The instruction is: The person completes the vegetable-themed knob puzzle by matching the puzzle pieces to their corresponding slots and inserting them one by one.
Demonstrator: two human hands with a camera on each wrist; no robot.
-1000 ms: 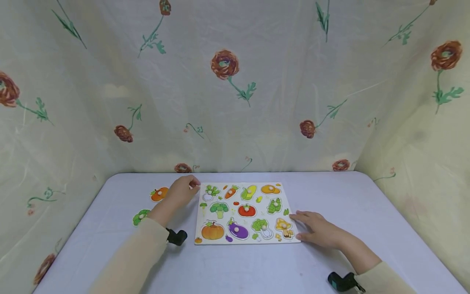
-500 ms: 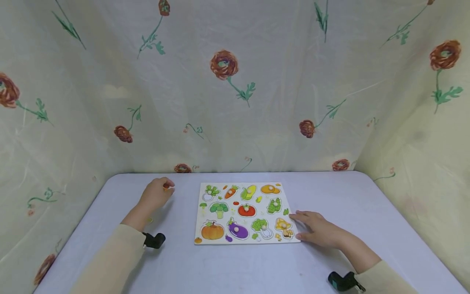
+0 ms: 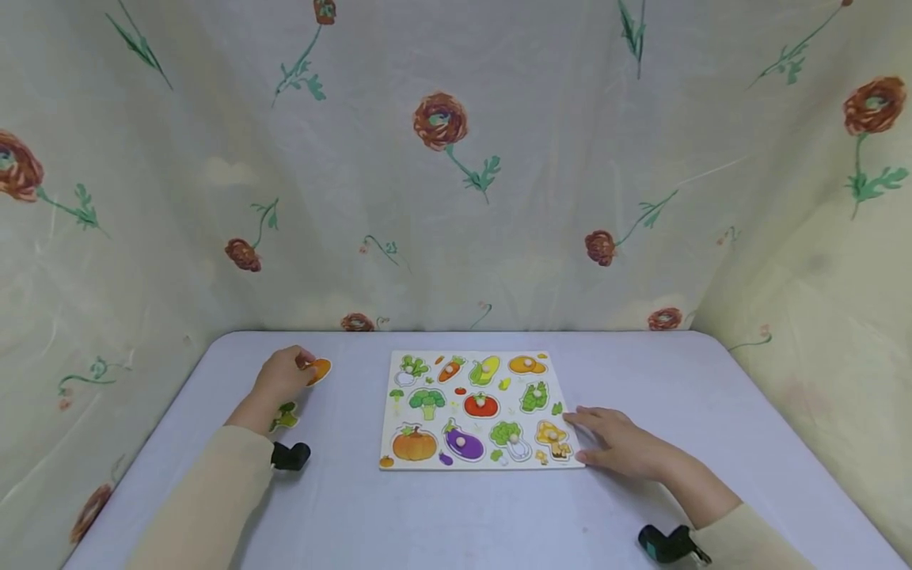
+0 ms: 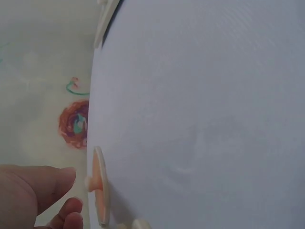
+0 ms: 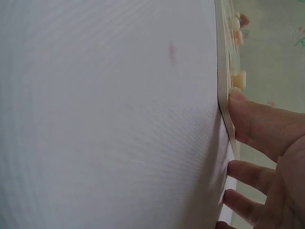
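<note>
In the head view my left hand (image 3: 283, 374) is over an orange pumpkin puzzle piece (image 3: 320, 372) lying flat on the left of the table. The left wrist view shows the thumb and curved fingers parted, just short of the knob of that pumpkin piece (image 4: 100, 191). A green broccoli piece (image 3: 286, 416) is partly hidden by the left wrist. My right hand (image 3: 614, 445) rests with extended fingers at the right edge of the white vegetable puzzle board (image 3: 470, 465). Its thumb touches the board's edge (image 5: 222, 86) in the right wrist view.
Knobbed pieces sit in the board, such as a tomato (image 3: 480, 406) and an eggplant (image 3: 465, 443). Pumpkin and broccoli pictures on it have no knobs. White cloth (image 3: 456, 522) covers the table; a floral curtain (image 3: 527, 198) hangs behind and at both sides.
My left hand has moved left from the board's upper left corner to the pumpkin piece. The right hand stays at the board's edge. The head view has shifted slightly.
</note>
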